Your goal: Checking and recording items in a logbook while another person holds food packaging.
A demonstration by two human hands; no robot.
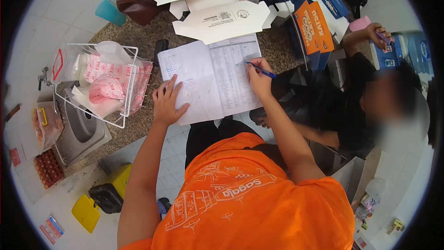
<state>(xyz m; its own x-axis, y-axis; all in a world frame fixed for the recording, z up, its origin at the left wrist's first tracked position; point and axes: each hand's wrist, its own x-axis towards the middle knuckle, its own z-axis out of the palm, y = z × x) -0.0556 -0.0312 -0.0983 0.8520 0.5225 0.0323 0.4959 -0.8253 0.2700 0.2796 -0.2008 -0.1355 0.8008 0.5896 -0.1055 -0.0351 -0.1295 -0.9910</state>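
Observation:
An open notebook (pixel 196 93) lies on the speckled stone counter in front of me, its right side covered by a printed table sheet (pixel 233 95) with rows and columns. My right hand (pixel 260 79) is closed around a blue pen (pixel 267 72), its tip at the sheet's upper right columns. Handwriting in blue shows at the upper left of the left page. My left hand (pixel 167 103) rests flat on that page's left edge, fingers spread, holding nothing. A small black object (pixel 161 46) lies beside the notebook's top left corner.
Flattened white boxes (pixel 222 21) and orange and blue cartons (pixel 314 32) crowd the far side. Left are a white wire basket (pixel 134 83) of packaging, a sink (pixel 81 120) and a teal cup (pixel 110 12). A person in black (pixel 351 111) sits close on the right.

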